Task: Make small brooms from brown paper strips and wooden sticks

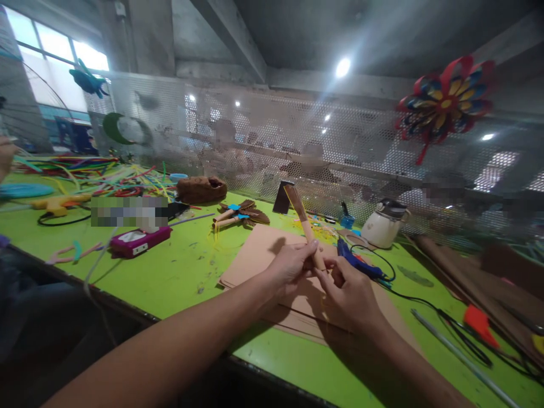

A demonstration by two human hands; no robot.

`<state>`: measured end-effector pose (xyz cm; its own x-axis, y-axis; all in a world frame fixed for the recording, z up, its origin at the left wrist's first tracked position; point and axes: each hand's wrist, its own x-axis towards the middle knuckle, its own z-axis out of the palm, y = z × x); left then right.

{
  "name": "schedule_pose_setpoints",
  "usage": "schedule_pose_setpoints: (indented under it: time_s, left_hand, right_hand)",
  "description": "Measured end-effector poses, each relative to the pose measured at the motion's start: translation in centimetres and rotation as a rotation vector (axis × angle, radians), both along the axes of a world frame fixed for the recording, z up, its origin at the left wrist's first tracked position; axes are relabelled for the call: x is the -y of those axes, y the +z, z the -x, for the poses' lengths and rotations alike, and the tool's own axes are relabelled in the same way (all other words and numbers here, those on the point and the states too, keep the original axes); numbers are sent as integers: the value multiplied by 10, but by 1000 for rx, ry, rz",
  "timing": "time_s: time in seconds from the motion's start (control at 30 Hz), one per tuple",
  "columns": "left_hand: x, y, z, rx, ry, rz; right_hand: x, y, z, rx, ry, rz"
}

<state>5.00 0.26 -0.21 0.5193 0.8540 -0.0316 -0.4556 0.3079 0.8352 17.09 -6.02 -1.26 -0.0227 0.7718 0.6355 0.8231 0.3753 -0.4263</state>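
Note:
In front of me a brush-shaped piece (pixel 306 226), with a tan stick-like handle and a flared brown top, is tilted with its top toward the back. My left hand (pixel 293 263) is closed around the handle's middle, thumb on top. At the lower end, my right hand (pixel 346 283) pinches with thumb and fingertips; the exact contact is partly hidden. Thin yellow strands (pixel 325 311) hang below the fingers. Under both hands lies a stack of brown cardboard sheets (pixel 259 249). Two similar pieces with tan handles and blue bits (pixel 238 214) rest beyond its left corner.
A blue glue gun (pixel 359 263) with a black cord lies right of the cardboard, near a white kettle (pixel 383 224). Left are a purple power strip (pixel 140 241), a yellow glue gun (pixel 59 203) and colourful strips (pixel 123 181). A perforated screen (pixel 263 130) stands behind the green table (pixel 170 289).

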Motion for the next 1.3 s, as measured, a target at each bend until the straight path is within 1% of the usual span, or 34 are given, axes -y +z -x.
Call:
schedule_pose_setpoints:
  time_s: [0.13, 0.3, 0.57, 0.73, 0.8, 0.87, 0.93, 1.0, 1.03, 1.07, 1.1, 1.2, 1.23, 1.3]
  left_hand:
    - [1, 1, 0, -8, -36, -27]
    - [1, 1, 0, -29, 17, -53]
    - [1, 7, 2, -51, -5, -95]
    - [4, 11, 3, -71, -3, -82]
    - [5, 12, 4, -78, 4, -86]
    - [5, 11, 4, -73, 6, -104]
    - [5, 10, 5, -52, 3, -125]
    - [4, 10, 6, -26, -5, -134]
    - [5, 11, 6, -17, -8, -131]
    - [5, 12, 6, -14, -8, -124]
    - [5, 13, 6, -18, -1, -118]
    - [6, 16, 7, -47, 49, -137]
    - [6, 17, 7, -55, 68, -152]
    - [4, 17, 7, -60, 83, -164]
  right_hand:
    - [0, -2, 0, -66, 17, 37]
    - [-4, -4, -3, -108, -23, 80]
    - [-2, 2, -4, -262, 21, 166]
    - [-5, -4, -7, -304, 13, 209]
    - [-6, -6, -8, -386, 49, 268]
    - [-7, -4, -9, -522, 106, 373]
    - [-6, 0, -11, -664, 180, 493]
    - [-5, 5, -13, -751, 281, 586]
    - [-4, 7, -14, -753, 323, 598]
    - [-3, 9, -15, -711, 342, 580]
    - [-1, 12, -15, -630, 333, 531]
    - [3, 17, -16, -282, 233, 304]
    - [4, 19, -16, -200, 216, 243]
    - [4, 20, -18, -135, 217, 174]
